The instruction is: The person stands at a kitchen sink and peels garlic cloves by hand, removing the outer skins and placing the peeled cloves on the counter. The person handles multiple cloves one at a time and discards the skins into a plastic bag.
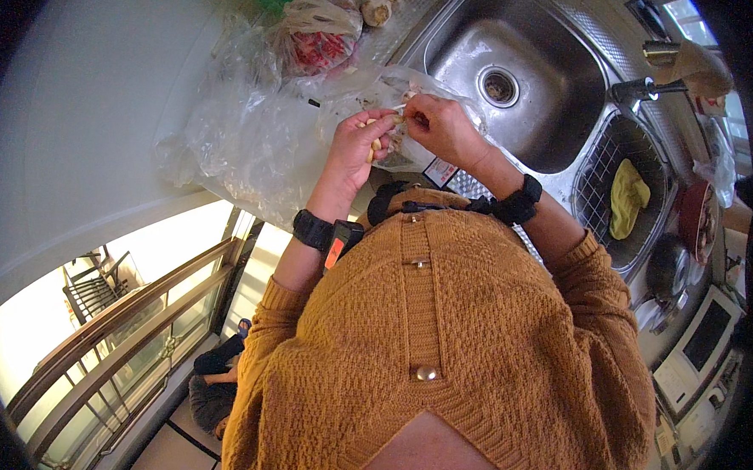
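Note:
Several peeled garlic cloves (pixel 374 143) lie in my left hand (pixel 355 144), held by the curled fingers. Between its thumb and index fingertip is another small clove (pixel 398 118). My right hand (pixel 445 125) meets it there, fingertips pinched on the same clove or its skin; which one, I cannot tell. Under both hands a clear plastic bag (pixel 352 93) is spread at the sink's edge, with bits of skin on it. Whole garlic bulbs (pixel 377 11) rest on the counter beyond, beside a tied plastic bag with red contents (pixel 316 48).
A steel sink (pixel 463 48) lies at the upper right, with a faucet (pixel 639 90) and a smaller basin holding a wire rack and yellow cloth (pixel 629 198). Crumpled clear plastic (pixel 248 126) covers the counter at left. Another person (pixel 211 395) is low at the lower left, beyond a railing.

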`<state>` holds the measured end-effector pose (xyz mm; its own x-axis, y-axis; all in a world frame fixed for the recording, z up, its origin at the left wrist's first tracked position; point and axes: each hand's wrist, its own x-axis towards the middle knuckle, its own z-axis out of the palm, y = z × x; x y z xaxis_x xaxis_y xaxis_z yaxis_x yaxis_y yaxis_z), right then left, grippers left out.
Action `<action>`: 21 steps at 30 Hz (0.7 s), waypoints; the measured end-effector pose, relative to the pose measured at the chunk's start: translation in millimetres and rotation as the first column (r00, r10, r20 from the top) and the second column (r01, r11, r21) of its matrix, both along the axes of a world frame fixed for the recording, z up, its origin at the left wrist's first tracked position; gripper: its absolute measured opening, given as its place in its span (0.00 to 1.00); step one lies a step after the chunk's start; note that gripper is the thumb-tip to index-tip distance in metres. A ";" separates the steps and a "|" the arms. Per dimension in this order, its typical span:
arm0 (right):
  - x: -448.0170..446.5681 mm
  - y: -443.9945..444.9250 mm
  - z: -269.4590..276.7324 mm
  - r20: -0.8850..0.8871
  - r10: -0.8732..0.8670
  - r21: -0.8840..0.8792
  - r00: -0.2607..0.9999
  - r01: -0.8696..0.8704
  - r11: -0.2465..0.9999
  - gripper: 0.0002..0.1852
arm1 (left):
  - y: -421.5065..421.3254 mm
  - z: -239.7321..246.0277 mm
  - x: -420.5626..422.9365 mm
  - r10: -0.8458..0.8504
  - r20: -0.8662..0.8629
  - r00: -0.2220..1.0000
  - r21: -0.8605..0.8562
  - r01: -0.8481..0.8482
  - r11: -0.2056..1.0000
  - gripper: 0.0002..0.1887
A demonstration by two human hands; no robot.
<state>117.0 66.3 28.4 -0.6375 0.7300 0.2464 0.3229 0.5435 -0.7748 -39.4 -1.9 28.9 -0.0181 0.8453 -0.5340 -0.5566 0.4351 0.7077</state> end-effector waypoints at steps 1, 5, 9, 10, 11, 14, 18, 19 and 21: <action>0.0 0.0 0.2 -0.012 -0.006 -0.016 1.000 0.006 1.000 0.04 | 0.4 0.8 0.2 0.000 -0.004 1.000 0.003 0.000 1.000 0.08; -1.4 0.2 1.0 -0.019 -0.045 -0.041 0.999 0.044 0.998 0.04 | 0.4 3.0 1.5 -0.001 -0.026 1.000 0.023 0.002 1.000 0.08; -0.6 1.5 0.4 -0.036 -0.080 -0.088 0.996 0.077 0.993 0.03 | 0.7 3.1 2.3 -0.012 0.000 1.000 0.031 0.012 0.999 0.09; -1.0 2.0 -0.1 -0.044 -0.088 -0.108 0.995 0.083 0.991 0.03 | 0.7 3.0 2.5 -0.014 0.015 1.000 0.029 0.014 0.999 0.09; -1.2 2.3 -0.6 -0.049 -0.099 -0.136 0.994 0.091 0.987 0.03 | 0.7 2.8 2.6 -0.015 0.014 1.000 0.028 0.014 1.000 0.09; -1.0 2.3 -1.4 -0.076 -0.115 -0.178 0.990 0.100 0.979 0.03 | 0.9 1.5 2.6 -0.002 0.050 0.999 0.028 0.001 1.000 0.10; -0.2 2.7 -0.8 -0.076 -0.129 -0.172 0.989 0.114 0.978 0.03 | -0.1 -1.7 0.2 0.037 0.168 0.985 0.019 -0.041 0.999 0.12; 0.0 2.7 -0.8 -0.075 -0.135 -0.184 0.988 0.119 0.976 0.03 | -0.5 -2.8 -0.3 0.049 0.199 0.979 0.016 -0.053 0.998 0.12; 0.7 2.9 -1.7 -0.066 -0.133 -0.175 0.989 0.119 0.977 0.03 | -0.7 -4.4 -3.0 0.036 0.295 0.955 0.036 -0.048 0.998 0.12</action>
